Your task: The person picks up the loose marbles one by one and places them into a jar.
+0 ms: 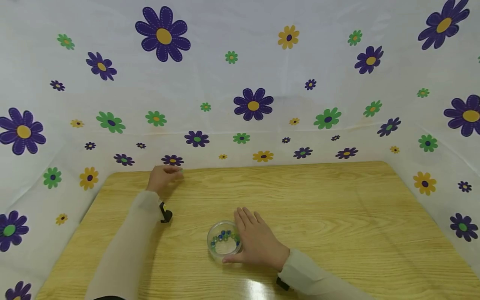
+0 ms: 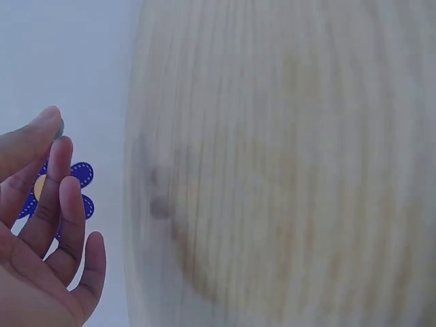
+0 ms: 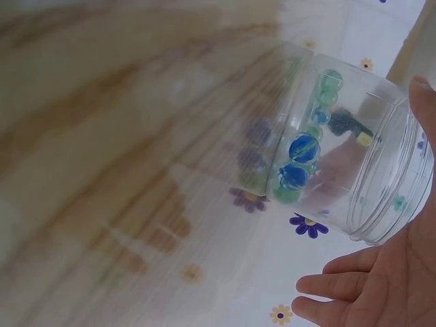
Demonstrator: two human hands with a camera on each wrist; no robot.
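Note:
A clear plastic jar (image 1: pixel 214 251) stands upright on the table with several blue and green marbles (image 3: pixel 304 147) at its bottom. My right hand (image 1: pixel 260 243) rests against the jar's right side, its fingers straight and its thumb stretched along the near side. In the right wrist view the right hand (image 3: pixel 381 286) lies beside the jar's rim. Over the table's far left edge, my left hand (image 1: pixel 163 177) pinches a small green marble (image 2: pixel 60 129) between thumb and index finger. The other fingers of the left hand (image 2: pixel 51 238) are loosely bent, and the fingertips cover most of that marble.
A wood-grain table (image 1: pixel 318 200) spreads under both hands. White cloth (image 1: pixel 210 79) with printed flowers hangs behind it and along both sides. Each wrist wears a small black camera mount (image 1: pixel 165 213).

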